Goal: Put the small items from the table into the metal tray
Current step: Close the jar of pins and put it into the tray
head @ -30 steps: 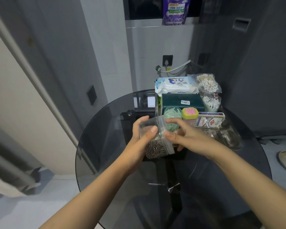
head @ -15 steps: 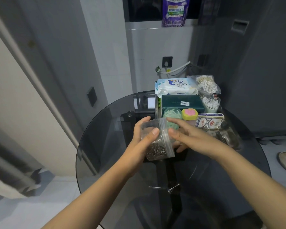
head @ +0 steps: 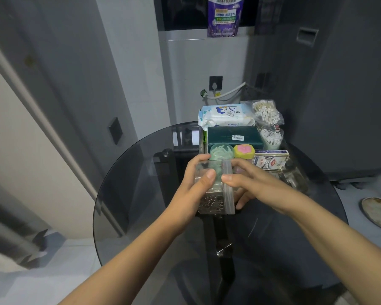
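Note:
A clear plastic jar of metal paper clips [head: 213, 201] lies on its side in the air above the round glass table [head: 141, 194]. My left hand [head: 191, 188] grips the jar's body. My right hand [head: 251, 183] holds its lid end [head: 228, 188], thumb on top. Just behind the hands stands the metal tray [head: 201, 142], packed with a dark green box [head: 233, 137], a wipes pack [head: 226, 116], a green tub [head: 221, 151], a yellow and pink item [head: 243, 150], a card box [head: 271, 160] and cotton swabs [head: 271, 137].
A bag of cotton swabs [head: 266, 112] leans at the tray's back right. Clear plastic wrapping [head: 295, 179] lies at the tray's right front. A wall socket with a white cable [head: 216, 83] sits behind the table. A plate [head: 378, 214] lies on the floor at right.
Both hands have shifted the jar slightly toward the tray, and it now lies more level. My right hand's grip on the lid end has turned a little.

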Motion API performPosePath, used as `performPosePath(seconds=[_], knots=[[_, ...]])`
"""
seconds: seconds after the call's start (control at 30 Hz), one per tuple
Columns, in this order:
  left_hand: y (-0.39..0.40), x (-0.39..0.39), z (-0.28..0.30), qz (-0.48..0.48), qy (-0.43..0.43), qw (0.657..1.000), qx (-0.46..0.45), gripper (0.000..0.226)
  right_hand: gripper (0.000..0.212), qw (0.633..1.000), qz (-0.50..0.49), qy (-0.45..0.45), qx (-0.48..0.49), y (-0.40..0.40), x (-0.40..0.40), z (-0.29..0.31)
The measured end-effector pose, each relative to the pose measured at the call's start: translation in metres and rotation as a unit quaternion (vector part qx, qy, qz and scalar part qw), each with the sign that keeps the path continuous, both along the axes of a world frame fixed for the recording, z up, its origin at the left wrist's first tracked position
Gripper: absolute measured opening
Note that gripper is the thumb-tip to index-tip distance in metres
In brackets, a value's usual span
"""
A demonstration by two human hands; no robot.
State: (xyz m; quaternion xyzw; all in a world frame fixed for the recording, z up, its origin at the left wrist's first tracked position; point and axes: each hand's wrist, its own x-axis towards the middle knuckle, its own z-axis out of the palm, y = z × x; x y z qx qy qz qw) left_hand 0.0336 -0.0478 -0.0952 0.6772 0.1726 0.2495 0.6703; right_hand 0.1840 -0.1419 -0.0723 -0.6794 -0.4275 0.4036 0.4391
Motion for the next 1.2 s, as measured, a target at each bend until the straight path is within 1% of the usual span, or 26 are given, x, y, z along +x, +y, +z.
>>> performPosePath(seconds=[0.13,0.23,0.27,0.33,0.4,0.47,0.57,0.63,0.7,0.83,0.93,1.0,1.03,1.1,1.2], knots=[[-0.003,0.01,0.005,-0.01,0.004,0.999,0.051,0.063,0.069,0.999,-0.007,0.029,0.022,-0.013,0.005,-0.001],[-0.009,0.022,0.007,-0.012,0.015,0.999,0.039,0.068,0.077,0.998,-0.05,0.035,0.027,-0.025,0.01,0.0],[-0.011,0.025,0.006,-0.004,0.022,0.999,0.031,0.064,0.079,0.996,-0.081,0.03,0.029,-0.029,0.013,0.0],[-0.015,0.032,0.005,0.027,0.037,0.998,0.035,0.049,0.079,0.987,-0.16,0.01,0.035,-0.037,0.022,0.0],[-0.018,0.036,0.004,0.055,0.045,0.996,0.056,0.04,0.077,0.972,-0.23,-0.018,0.037,-0.044,0.03,-0.002],[-0.02,0.04,0.004,0.068,0.051,0.993,0.082,0.024,0.08,0.959,-0.278,-0.051,0.025,-0.05,0.035,-0.006],[-0.02,0.046,-0.001,0.075,0.08,0.987,0.115,0.021,0.074,0.933,-0.344,-0.103,0.022,-0.053,0.038,-0.013],[-0.019,0.051,-0.006,0.076,0.098,0.984,0.126,0.022,0.071,0.917,-0.378,-0.118,0.049,-0.052,0.039,-0.015],[-0.02,0.054,-0.011,0.078,0.112,0.982,0.13,0.023,0.072,0.909,-0.393,-0.126,0.063,-0.051,0.039,-0.017],[-0.019,0.058,-0.015,0.08,0.125,0.978,0.146,0.023,0.08,0.902,-0.407,-0.143,0.034,-0.043,0.039,-0.024],[-0.016,0.057,-0.019,0.092,0.125,0.975,0.158,0.021,0.086,0.881,-0.41,-0.235,-0.02,-0.037,0.036,-0.032],[-0.013,0.056,-0.022,0.1,0.123,0.973,0.168,0.021,0.091,0.863,-0.413,-0.288,-0.033,-0.037,0.033,-0.034],[-0.011,0.055,-0.023,0.104,0.122,0.972,0.169,0.021,0.092,0.858,-0.416,-0.3,-0.031,-0.038,0.033,-0.034],[-0.007,0.054,-0.025,0.112,0.123,0.972,0.167,0.022,0.091,0.854,-0.423,-0.302,-0.037,-0.041,0.035,-0.034],[-0.005,0.055,-0.024,0.113,0.127,0.971,0.169,0.023,0.079,0.854,-0.423,-0.298,-0.056,-0.044,0.04,-0.036]])
